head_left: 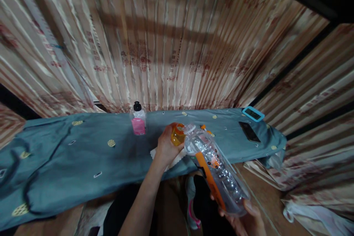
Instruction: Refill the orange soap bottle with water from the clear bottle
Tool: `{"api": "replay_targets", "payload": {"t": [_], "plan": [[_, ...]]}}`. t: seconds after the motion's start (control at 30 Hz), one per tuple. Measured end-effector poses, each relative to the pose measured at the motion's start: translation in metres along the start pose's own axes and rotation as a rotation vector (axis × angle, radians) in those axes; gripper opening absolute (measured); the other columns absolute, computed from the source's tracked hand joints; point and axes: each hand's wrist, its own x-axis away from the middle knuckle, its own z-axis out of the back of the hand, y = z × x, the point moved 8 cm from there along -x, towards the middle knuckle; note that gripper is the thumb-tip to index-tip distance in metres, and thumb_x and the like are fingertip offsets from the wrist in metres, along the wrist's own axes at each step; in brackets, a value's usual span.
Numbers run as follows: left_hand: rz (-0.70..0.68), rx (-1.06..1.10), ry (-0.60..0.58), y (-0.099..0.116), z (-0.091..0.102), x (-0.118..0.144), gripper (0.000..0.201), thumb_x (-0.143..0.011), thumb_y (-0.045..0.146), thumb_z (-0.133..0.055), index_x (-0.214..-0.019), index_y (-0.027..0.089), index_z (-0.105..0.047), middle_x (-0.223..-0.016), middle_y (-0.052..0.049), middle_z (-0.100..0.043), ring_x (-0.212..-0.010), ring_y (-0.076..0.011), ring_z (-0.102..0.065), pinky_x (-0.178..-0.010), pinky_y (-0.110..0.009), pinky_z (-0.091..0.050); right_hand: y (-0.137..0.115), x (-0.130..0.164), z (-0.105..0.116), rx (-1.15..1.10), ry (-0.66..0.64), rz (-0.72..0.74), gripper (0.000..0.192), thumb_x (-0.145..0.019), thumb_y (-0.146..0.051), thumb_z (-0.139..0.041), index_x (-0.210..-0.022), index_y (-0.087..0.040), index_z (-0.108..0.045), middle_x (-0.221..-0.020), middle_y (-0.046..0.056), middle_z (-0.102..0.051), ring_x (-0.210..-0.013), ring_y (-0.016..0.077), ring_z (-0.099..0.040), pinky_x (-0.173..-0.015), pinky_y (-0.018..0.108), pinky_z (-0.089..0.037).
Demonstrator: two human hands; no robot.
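The left hand (166,146) is closed around an orange cap (177,134), its fingers curled over the near side of the cap so that only the top and right part of the orange shows. The cap sits just to the left of the mouth of a clear plastic bottle (214,171), touching it or almost so; whether it is still threaded on cannot be told. The bottle lies tilted, mouth toward the far left and base toward the near right, with an orange strip (208,175) running along its side. The right hand (246,219) cups the bottle's base from underneath at the near right, fingers wrapped up against the clear wall, so this hand is clamped on the bottle. Both hands work over the near edge of a long surface covered with a blue-grey cloth (83,155) dotted with small yellow motifs. A white cloth or tissue (173,160) lies on it, just under the left hand. Farther back and to the left stands a small clear bottle with a pink label and a black cap (138,120), upright and well apart from the hands. On the far right of the cloth lie a dark phone (249,131) and, beyond it, a flat object with a turquoise frame (253,113). Striped curtains (177,44) hang behind the surface.
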Motion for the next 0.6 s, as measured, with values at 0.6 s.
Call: {"api": "replay_targets", "payload": {"t": [0.6], "plan": [[-0.025,0.022,0.034,-0.0025,0.0018,0.0013,0.055,-0.062,0.018,-0.075,-0.112,0.022,-0.054,-0.105,-0.005,-0.066,-0.099,-0.0229,-0.065,-0.089,-0.04,-0.053,0.0072,0.0004,-0.0045,-0.052,0.011,-0.008,0.035,-0.074,-0.039,-0.077,-0.107,-0.027,-0.074,-0.107,0.017,-0.074,-0.089,0.0318,-0.072,-0.066,0.035,-0.059]]}}
